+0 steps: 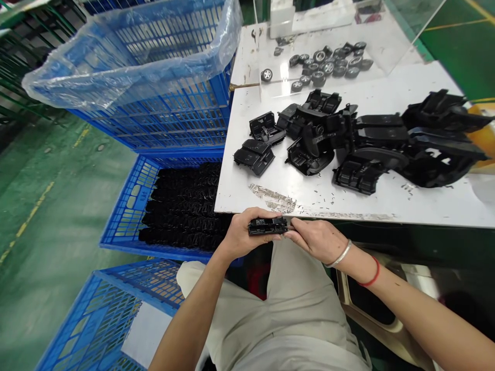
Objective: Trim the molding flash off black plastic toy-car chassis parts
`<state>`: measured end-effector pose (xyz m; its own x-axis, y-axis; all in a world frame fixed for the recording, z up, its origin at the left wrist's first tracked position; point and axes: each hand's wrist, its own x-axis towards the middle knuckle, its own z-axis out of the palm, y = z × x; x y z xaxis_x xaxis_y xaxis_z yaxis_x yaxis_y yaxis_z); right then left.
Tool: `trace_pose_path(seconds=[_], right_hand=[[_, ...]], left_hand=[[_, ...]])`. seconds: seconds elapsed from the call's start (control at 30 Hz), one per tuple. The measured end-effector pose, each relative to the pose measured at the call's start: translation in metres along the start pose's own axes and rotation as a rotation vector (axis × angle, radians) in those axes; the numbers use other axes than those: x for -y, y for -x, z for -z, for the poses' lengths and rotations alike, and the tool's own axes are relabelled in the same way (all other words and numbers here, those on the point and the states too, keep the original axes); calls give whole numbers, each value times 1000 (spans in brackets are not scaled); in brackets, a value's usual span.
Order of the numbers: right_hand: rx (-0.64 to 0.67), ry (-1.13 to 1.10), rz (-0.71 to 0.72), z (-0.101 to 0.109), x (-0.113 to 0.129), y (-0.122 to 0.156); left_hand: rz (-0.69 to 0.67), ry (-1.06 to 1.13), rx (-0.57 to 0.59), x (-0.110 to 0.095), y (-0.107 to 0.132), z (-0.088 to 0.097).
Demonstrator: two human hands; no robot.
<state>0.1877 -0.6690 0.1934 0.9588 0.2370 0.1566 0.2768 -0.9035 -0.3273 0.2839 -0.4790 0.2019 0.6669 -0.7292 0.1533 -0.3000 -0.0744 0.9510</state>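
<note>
Just below the table's front edge, my left hand [244, 232] is closed around a small black plastic part [266, 225], thumb along its top and fingers underneath. My right hand [317, 238] is closed in a pinch at the right end of the same part. Something thin shows between the right fingertips and the part, too small to name. On the white table [232, 193] ahead lies a loose heap of black moulded plastic parts [381, 129]. Two similar pieces, one of them a black part [254, 156], lie nearer the left edge.
Small toy wheels [319, 64] lie behind a clear plastic sheet at the back. On the left, a blue crate [174, 98] with a plastic liner stands above a lower blue crate [116, 216] of stacked black parts [185, 206]. Another blue crate [88, 314] is at lower left.
</note>
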Motion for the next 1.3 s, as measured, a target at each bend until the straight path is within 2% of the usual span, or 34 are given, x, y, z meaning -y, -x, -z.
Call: trace_pose_path(seconds=[0.23,0.33,0.47,0.57,0.63,0.7,0.87,1.07,1.3], right_hand=[[37,6,42,-7,-3,0],[75,-27,16,-9,-4,1],[130,-236,-36,-3,-4,3],[94,-361,-57,5,-5,7],[33,-310,-38,8,-6,12],[-11,-168,2,9,-8,16],[-52,84,33,3,-7,24],[-98,171,60,-1,-5,26],[-96,167,61,-3,-6,27]], left_hand=[[-61,-42,7,2,-1,1],[-77,-99,21,2,-1,2],[-108,-144,19,5,0,2],[-129,-163,20,7,0,1],[-151,-166,26,7,-1,1],[-156,-162,27,5,-1,1],[-117,-150,31,3,-1,0],[-135,-159,30,7,0,0],[-125,-187,31,10,1,0]])
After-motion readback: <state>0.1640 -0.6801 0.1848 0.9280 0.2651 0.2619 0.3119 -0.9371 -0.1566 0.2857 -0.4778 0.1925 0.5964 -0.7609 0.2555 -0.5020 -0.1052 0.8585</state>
